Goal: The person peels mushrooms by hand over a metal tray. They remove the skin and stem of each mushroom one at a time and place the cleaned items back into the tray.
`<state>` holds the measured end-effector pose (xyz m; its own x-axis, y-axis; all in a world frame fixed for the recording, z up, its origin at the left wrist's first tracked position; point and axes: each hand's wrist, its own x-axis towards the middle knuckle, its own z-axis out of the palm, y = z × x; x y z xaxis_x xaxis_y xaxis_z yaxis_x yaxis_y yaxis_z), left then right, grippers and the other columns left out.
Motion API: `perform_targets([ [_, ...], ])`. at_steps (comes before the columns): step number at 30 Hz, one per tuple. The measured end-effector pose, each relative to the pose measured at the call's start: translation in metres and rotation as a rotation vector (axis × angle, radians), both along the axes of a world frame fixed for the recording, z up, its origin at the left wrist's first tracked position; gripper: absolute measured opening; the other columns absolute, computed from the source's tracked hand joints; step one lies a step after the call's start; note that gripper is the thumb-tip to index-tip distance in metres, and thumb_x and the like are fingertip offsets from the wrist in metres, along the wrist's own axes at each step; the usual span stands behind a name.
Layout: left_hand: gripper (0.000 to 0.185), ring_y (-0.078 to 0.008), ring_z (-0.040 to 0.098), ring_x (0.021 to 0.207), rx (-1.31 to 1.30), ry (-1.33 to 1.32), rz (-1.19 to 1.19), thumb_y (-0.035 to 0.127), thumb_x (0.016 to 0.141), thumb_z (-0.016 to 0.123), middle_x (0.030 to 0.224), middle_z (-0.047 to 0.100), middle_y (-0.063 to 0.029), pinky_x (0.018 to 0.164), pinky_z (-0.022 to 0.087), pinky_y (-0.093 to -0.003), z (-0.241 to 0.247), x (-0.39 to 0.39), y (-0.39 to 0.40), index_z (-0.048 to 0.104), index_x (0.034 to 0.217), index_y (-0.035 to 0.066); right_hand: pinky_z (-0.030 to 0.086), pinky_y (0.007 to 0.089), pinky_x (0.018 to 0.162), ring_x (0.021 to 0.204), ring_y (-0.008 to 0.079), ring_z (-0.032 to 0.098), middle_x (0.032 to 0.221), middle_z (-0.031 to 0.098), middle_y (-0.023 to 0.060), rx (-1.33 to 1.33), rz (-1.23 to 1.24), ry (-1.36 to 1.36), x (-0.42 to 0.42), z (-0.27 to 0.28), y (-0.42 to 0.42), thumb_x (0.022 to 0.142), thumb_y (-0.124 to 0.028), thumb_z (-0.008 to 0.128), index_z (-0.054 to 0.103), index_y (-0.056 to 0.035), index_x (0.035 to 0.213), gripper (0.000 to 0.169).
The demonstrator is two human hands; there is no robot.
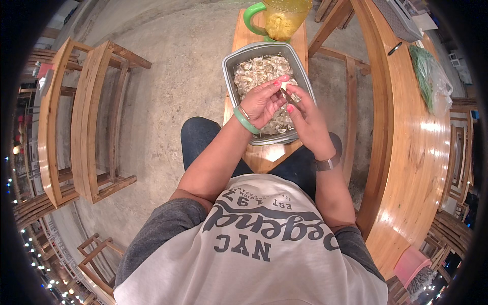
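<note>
Above a grey rectangular basin point(228, 72) both of my hands meet. Between the fingertips of my left hand point(263, 100) is a small whitish piece point(283, 86). My right hand point(309, 119) grips a small knife point(289, 97), its dark blade against or very close to that piece. The knife's handle is mostly hidden in my fingers. A thick layer of pale, curled pieces point(259, 72), whose kind I cannot tell for certain, fills much of the basin. My hands and wrists cover part of it.
The basin rests on a narrow wooden bench point(267, 154) between my knees. Behind it stands a yellowish see-through pitcher point(288, 23) with a green handle. On the long wooden table point(411, 152) at right lie a plastic bag of greens point(429, 82) and a pen point(395, 48). Wooden benches point(89, 122) stand left.
</note>
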<state>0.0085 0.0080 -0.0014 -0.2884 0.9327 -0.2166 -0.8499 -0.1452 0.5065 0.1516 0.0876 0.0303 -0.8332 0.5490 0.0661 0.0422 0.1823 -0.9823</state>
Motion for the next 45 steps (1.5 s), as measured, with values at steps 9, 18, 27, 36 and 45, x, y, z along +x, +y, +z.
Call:
perform_targets([
  [9, 0.038, -0.012, 0.059, 0.093, 0.032, -0.027, -0.04, 0.014, 0.095, 0.051, 0.106, 0.06, -0.0064, 0.084, 0.05, -0.0248, -0.002, -0.002, -0.001, 0.045, 0.129, -0.002, 0.041, 0.0185, 0.059, 0.068, 0.0055, 0.049, 0.08, 0.055, 0.0007, -0.399, 0.018, -0.083, 0.004, 0.013, 0.007, 0.095, -0.015, 0.051, 0.051, -0.0103, 0.128, 0.033],
  [18, 0.032, -0.0144, 0.06, 0.092, -0.068, 0.027, 0.053, 0.013, 0.093, 0.053, 0.109, 0.059, -0.008, 0.082, 0.051, -0.0243, 0.0, 0.001, -0.001, 0.047, 0.124, 0.005, 0.035, 0.018, 0.047, 0.053, 0.0039, 0.04, 0.072, 0.051, -0.0011, -0.547, -0.16, -0.006, 0.01, -0.004, 0.022, 0.096, -0.022, 0.05, 0.05, -0.0123, 0.129, 0.034],
  [27, 0.021, -0.0178, 0.062, 0.089, -0.299, 0.007, 0.33, 0.004, 0.091, 0.053, 0.099, 0.06, -0.0089, 0.076, 0.056, -0.0238, -0.008, -0.029, 0.031, 0.053, 0.112, 0.003, 0.051, 0.0421, 0.071, 0.082, 0.0331, 0.064, 0.096, 0.066, 0.0137, 0.669, -0.102, -0.527, 0.01, -0.087, 0.006, 0.084, -0.031, 0.061, 0.057, -0.0124, 0.117, 0.038],
  [36, 0.035, -0.0243, 0.056, 0.101, -0.063, 0.267, 0.365, 0.021, 0.094, 0.049, 0.116, 0.054, -0.0139, 0.088, 0.049, -0.0339, 0.063, -0.127, 0.143, 0.046, 0.123, 0.001, 0.05, 0.0412, 0.07, 0.079, 0.0318, 0.064, 0.091, 0.066, 0.0139, 0.511, -0.22, -0.483, 0.013, -0.102, 0.014, 0.082, -0.024, 0.058, 0.06, -0.0163, 0.116, 0.035],
  [45, 0.023, -0.0224, 0.059, 0.104, -0.461, 1.809, -0.317, 0.02, 0.085, 0.058, 0.111, 0.064, -0.0068, 0.091, 0.045, -0.0356, -0.054, -0.028, 0.055, 0.066, 0.105, 0.013, 0.044, 0.0247, 0.08, 0.087, 0.0094, 0.056, 0.098, 0.065, 0.0046, -0.234, -0.413, -0.134, 0.013, -0.117, 0.045, 0.092, -0.007, 0.049, 0.061, -0.0003, 0.112, 0.025],
])
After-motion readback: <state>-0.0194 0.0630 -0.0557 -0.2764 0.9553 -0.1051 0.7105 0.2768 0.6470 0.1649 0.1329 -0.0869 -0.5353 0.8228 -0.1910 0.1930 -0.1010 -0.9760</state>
